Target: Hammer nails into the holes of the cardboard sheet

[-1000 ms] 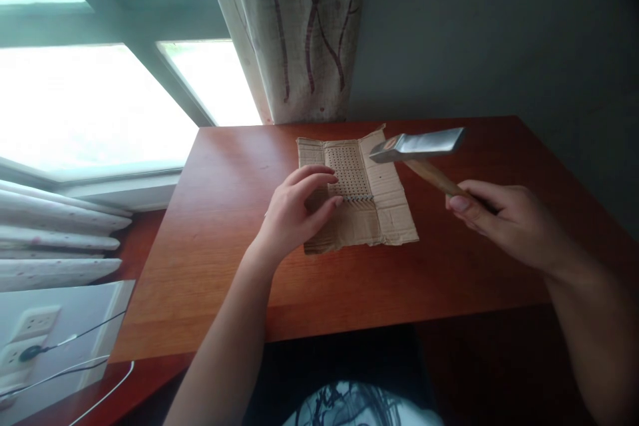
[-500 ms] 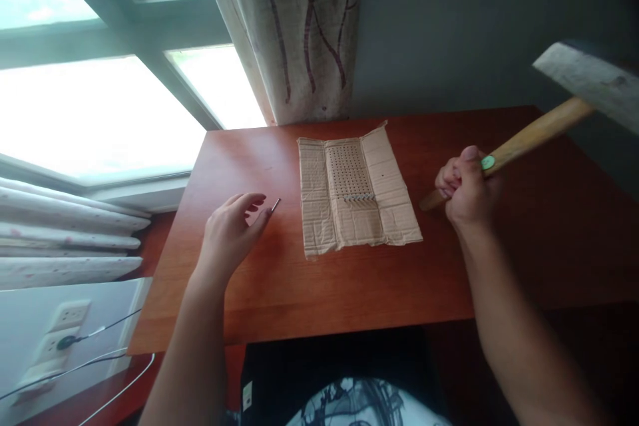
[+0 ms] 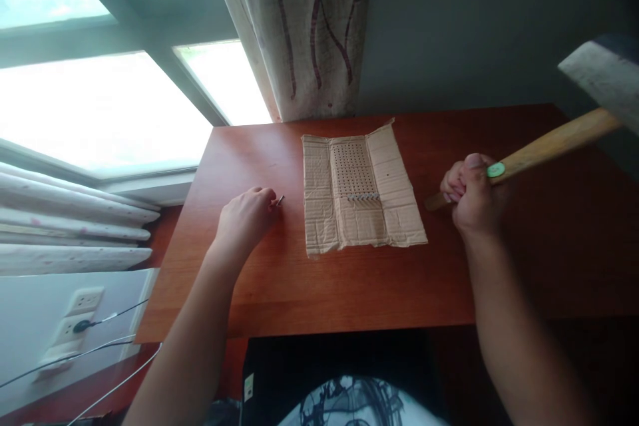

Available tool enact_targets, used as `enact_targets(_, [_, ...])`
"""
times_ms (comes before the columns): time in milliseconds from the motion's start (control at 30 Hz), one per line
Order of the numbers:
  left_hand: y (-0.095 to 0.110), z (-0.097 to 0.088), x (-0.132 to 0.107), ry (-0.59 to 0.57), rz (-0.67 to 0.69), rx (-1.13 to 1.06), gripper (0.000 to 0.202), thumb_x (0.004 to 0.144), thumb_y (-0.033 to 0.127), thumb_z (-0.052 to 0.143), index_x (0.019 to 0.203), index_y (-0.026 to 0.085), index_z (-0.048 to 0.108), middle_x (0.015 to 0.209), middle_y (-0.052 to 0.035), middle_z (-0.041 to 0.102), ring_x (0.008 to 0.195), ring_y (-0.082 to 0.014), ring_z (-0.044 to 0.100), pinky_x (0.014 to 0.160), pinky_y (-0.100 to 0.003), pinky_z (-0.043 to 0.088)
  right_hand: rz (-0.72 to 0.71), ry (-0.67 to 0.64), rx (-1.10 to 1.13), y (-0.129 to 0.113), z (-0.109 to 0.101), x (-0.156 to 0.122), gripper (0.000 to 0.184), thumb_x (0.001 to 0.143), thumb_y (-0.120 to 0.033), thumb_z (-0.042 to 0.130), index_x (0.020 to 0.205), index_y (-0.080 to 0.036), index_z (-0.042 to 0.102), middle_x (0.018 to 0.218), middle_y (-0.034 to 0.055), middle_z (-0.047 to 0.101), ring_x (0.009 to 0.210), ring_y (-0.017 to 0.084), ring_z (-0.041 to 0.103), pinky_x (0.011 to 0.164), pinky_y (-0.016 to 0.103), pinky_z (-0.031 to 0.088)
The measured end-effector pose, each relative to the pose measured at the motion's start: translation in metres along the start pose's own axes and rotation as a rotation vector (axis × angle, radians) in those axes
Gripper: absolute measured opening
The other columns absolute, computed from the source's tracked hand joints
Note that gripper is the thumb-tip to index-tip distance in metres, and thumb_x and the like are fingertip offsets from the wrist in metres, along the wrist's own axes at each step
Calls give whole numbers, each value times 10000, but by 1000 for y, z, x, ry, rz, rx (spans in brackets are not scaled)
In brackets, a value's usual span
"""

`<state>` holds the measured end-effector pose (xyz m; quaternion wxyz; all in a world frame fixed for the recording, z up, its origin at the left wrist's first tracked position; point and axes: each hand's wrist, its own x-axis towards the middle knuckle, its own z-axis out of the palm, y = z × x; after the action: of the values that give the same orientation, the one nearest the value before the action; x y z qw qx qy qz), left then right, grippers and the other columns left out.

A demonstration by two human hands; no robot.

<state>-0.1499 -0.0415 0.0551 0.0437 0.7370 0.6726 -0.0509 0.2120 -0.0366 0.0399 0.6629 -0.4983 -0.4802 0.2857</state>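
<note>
Over the left part of the table, my left hand (image 3: 245,216) is closed with its fingertips pinching a small metal nail (image 3: 280,200). A flattened piece of brown cardboard (image 3: 360,226) lies to the right of that hand, with a grid of small dark holes in its middle panel. Along the near side of the grid runs a row of several silvery nails (image 3: 363,198). My right hand (image 3: 473,196) grips the wooden handle of a hammer (image 3: 554,143), right of the cardboard. The hammer is raised and slanted up to the right; its metal head is partly out of view.
The reddish-brown wooden table (image 3: 309,293) meets a grey wall at the back. A patterned curtain (image 3: 299,33) hangs behind it, beside a window at left. A wall socket (image 3: 87,299) with cables is at the lower left.
My left fingers have closed in on the nail, and the hand has moved slightly right. The hammer in my right hand has shifted a little right and its head is further out of view.
</note>
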Motion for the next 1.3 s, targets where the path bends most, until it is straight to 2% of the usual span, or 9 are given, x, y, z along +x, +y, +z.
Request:
enact_targets(167, [11,-1,8,-92,-20,130,330,929,279,407,898,189,723,907,-161,743,751,-289,697,623,-339,459,-45,13,25,3,1,-5,563,853,-599,654,562,-252,320,443,-66,287,358,93,285,377,279,218])
enact_targets(267, [11,-1,8,-39,-15,61,286,904,283,448,873,188,716,908,-153,746,750,-299,702,613,-348,460,-59,-11,37,3,1,-8,558,869,-574,649,558,-247,321,446,-68,291,357,88,288,378,277,213])
enact_targets(367, [5,-3,5,158,-7,-229,169,827,270,562,875,208,712,862,-82,745,738,-250,696,643,-331,484,-44,-5,28,0,2,-8,554,857,-584,654,566,-248,324,444,-72,291,362,88,288,373,275,214])
enact_targets(467, [5,-12,-1,359,20,-709,120,787,304,664,840,199,688,782,-28,712,686,-174,667,637,-284,510,-33,1,25,-1,3,-8,551,842,-591,662,577,-248,322,444,-76,288,364,86,285,367,269,214])
enact_targets(567, [20,-27,-7,418,93,-1103,175,766,327,739,824,178,668,813,-37,713,699,-149,658,621,-265,538,-52,0,35,0,4,-9,545,849,-566,664,579,-244,319,449,-76,291,363,80,288,366,261,213])
enact_targets(633, [36,-34,-10,392,152,-1221,190,753,321,769,829,174,675,818,-46,720,700,-146,656,608,-264,548,-61,1,28,0,4,-9,546,854,-563,659,575,-243,315,451,-75,292,364,81,293,365,260,210])
enact_targets(867, [78,-26,-6,319,302,-1079,95,818,267,710,860,182,720,735,-17,701,584,-97,575,504,-215,437,-49,-2,-6,-1,4,-10,557,851,-590,645,578,-246,303,449,-76,285,367,83,286,367,261,204])
enact_targets(1000, [84,-23,-4,350,330,-972,62,815,233,696,836,184,727,637,19,646,531,-78,506,518,-210,425,-51,-10,48,0,3,-10,548,853,-553,666,577,-241,310,450,-79,292,365,79,284,371,258,194])
enact_targets(1300, [84,-21,-2,377,364,-839,68,817,217,662,838,194,723,649,18,656,556,-94,549,547,-213,456,-68,-20,134,3,0,-8,525,875,-487,673,563,-229,338,445,-80,302,348,66,280,361,248,197])
